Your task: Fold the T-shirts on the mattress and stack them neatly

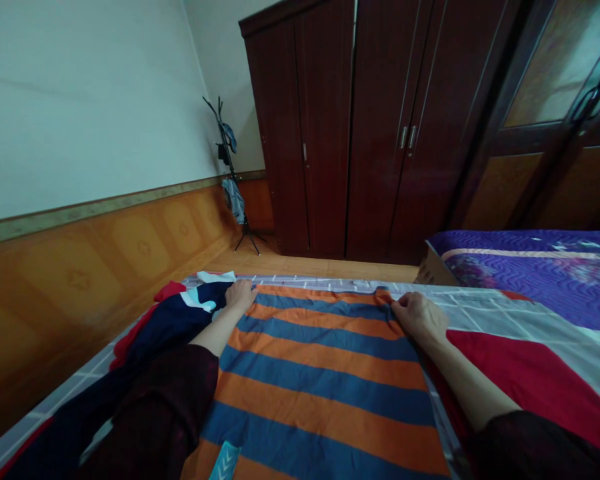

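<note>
A person's left hand (239,295) and right hand (419,319) clamp a striped cloth (325,373) at its two corners nearest the wardrobe (325,133), its long axis running back toward the person.

The left hand (241,294) and the right hand (419,317) reach forward, palms down, well apart, both slightly curled.

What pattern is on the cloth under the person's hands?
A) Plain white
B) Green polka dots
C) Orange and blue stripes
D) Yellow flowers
C: the cloth at the left hand and the right hand shows broad orange and blue stripes running across it.
</note>
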Demonstrator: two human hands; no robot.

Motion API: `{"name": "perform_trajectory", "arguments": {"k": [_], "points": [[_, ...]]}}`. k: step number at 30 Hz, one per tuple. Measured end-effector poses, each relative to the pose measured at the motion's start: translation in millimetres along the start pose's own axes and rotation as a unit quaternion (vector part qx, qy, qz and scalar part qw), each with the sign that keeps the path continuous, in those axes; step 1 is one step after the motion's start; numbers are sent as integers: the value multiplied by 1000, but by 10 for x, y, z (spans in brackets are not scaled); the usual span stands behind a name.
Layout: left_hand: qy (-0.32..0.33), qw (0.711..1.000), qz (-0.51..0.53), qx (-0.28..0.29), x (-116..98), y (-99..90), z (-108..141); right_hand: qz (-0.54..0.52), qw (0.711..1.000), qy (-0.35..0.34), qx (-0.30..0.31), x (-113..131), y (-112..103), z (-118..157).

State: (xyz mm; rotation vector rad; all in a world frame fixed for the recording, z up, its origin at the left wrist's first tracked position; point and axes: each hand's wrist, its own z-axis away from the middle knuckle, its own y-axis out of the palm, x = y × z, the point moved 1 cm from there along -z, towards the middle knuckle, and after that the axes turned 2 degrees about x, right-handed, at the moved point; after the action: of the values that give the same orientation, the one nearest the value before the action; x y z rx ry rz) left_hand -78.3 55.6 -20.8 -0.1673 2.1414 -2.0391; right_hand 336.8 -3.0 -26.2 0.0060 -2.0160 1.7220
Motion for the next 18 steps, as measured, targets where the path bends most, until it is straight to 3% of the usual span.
{"name": "perform_trajectory", "arguments": {"k": [5, 11, 18], "points": [[-18, 1000, -4, 6, 0, -17, -111, -10, 1000, 6, -2, -1, 0, -10], [-44, 998, -18, -47, 179, -219, -298, -16, 999, 33, -27, -18, -22, -56], [-9, 999, -31, -30, 200, -34, -205, 25, 998, 38, -39, -67, 25, -92]]}}
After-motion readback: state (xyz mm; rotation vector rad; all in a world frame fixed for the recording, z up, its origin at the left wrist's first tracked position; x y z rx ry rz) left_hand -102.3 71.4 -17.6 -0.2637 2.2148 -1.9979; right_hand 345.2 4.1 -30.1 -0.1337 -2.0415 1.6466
